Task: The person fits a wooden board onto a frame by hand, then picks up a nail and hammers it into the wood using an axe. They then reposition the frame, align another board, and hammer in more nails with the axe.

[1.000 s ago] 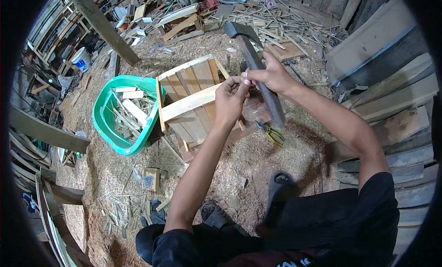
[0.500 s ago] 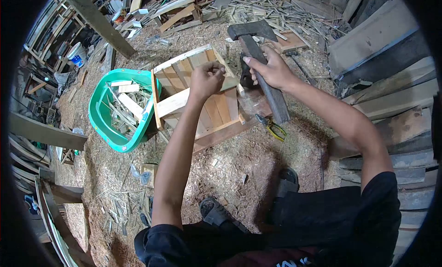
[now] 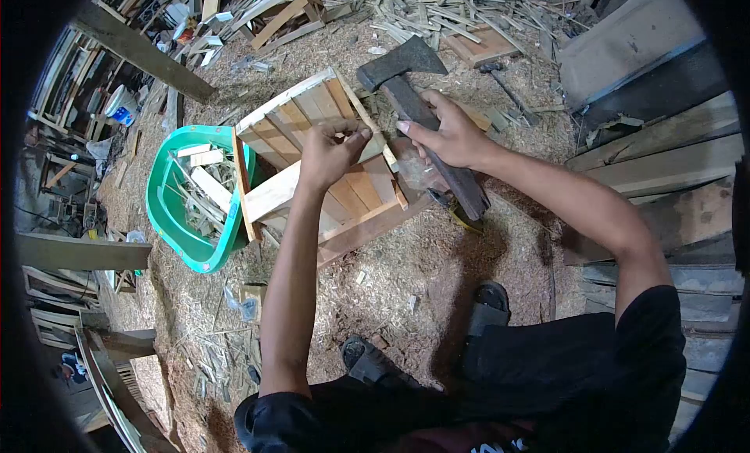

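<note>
My right hand (image 3: 451,134) is wrapped around the wooden handle of an axe (image 3: 408,100). The axe's dark metal head points away from me, beyond the crate's right edge. Above the slatted wooden crate (image 3: 285,132), my left hand (image 3: 331,154) is closed in a pinch near its right edge. Whatever sits between those fingertips is too small to make out. Pliers with yellow grips (image 3: 466,221) lie on the ground, partly covered by the lower end of the axe handle.
Left of the crate stands a green plastic tub (image 3: 160,211) containing wood offcuts. A hammer (image 3: 508,92) rests on the ground at the upper right. Stacked boards (image 3: 648,164) line the right side, and a wooden post (image 3: 144,50) slants at upper left. Shavings cover the floor.
The view has shifted, moving the crate and tub leftward in it. My left fingers have turned, showing the pinch more clearly. The axe handle now overlaps the pliers, which were fully visible before.
</note>
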### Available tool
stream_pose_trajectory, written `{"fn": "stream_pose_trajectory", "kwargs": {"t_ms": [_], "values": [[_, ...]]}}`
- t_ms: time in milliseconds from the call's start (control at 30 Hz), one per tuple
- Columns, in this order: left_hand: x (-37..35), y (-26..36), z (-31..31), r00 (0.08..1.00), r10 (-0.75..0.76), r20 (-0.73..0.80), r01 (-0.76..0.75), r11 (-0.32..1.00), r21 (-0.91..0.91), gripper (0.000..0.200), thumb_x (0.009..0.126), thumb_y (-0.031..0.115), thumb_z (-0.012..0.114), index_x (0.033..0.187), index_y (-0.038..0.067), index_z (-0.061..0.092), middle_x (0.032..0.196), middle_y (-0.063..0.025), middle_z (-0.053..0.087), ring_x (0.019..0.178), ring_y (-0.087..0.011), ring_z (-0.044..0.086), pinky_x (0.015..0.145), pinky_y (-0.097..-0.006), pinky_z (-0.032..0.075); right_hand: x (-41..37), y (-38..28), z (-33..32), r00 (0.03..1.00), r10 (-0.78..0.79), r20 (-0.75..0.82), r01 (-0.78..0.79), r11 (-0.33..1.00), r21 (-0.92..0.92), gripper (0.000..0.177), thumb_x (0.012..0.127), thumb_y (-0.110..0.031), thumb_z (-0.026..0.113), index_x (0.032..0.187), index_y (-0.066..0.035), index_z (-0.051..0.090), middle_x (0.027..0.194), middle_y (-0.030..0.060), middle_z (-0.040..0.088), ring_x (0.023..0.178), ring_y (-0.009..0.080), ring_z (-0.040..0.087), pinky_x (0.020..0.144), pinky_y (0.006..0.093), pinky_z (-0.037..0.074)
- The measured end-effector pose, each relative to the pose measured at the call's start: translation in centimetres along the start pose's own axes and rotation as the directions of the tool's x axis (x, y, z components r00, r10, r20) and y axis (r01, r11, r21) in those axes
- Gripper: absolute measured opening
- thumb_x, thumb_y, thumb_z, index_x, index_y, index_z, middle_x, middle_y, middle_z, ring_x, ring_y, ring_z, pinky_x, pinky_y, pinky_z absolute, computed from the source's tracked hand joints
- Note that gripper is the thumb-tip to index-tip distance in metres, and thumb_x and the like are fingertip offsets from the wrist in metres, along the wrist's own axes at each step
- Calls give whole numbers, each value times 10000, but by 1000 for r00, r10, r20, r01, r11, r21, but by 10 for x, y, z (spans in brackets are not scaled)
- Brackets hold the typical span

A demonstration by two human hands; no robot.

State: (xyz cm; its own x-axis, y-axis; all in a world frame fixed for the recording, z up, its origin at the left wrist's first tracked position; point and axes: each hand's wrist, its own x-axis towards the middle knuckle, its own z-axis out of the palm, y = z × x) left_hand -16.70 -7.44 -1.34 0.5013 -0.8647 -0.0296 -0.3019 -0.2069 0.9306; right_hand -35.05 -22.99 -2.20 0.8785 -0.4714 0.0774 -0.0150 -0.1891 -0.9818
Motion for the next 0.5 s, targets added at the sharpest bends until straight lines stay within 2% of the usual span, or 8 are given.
{"fn": "stream_pose_trajectory", "kwargs": {"t_ms": [133,200,333,433,500], "values": [[-1,4,2,999,20,-26,-19,998,62,170,925,171,734,952,3,730,627,57,545,531,-29,450,473,-222,316,0,0,1,999,43,27,-44,999,20,484,971,-222,689,1296,21,424,844,31,603,611,83,584,531,264,501],[-1,4,2,1000,4,-26,-3,999,36,174,927,175,731,967,5,739,618,57,544,525,-29,447,472,-222,316,1,6,4,999,33,24,-35,998,53,491,971,-221,688,1302,21,417,845,34,604,611,82,585,531,262,503],[0,5,3,998,-44,-40,45,999,29,181,927,180,731,986,10,753,603,54,540,510,-34,436,469,-228,312,1,10,4,998,-39,39,37,997,62,526,936,-289,715,1215,58,435,803,84,639,598,119,639,521,288,533],[1,6,3,998,5,-70,2,995,99,151,899,151,734,928,7,768,605,7,589,531,-53,495,483,-272,385,-1,9,3,998,-20,66,15,997,78,519,940,-276,716,1221,53,429,812,82,638,604,115,636,525,285,533],[0,8,4,997,-40,-66,46,995,85,157,892,155,744,927,3,766,607,-14,594,533,-71,516,494,-286,399,-2,6,4,998,-28,64,22,995,96,511,942,-259,716,1227,50,425,819,84,636,605,114,634,526,283,532]]}}
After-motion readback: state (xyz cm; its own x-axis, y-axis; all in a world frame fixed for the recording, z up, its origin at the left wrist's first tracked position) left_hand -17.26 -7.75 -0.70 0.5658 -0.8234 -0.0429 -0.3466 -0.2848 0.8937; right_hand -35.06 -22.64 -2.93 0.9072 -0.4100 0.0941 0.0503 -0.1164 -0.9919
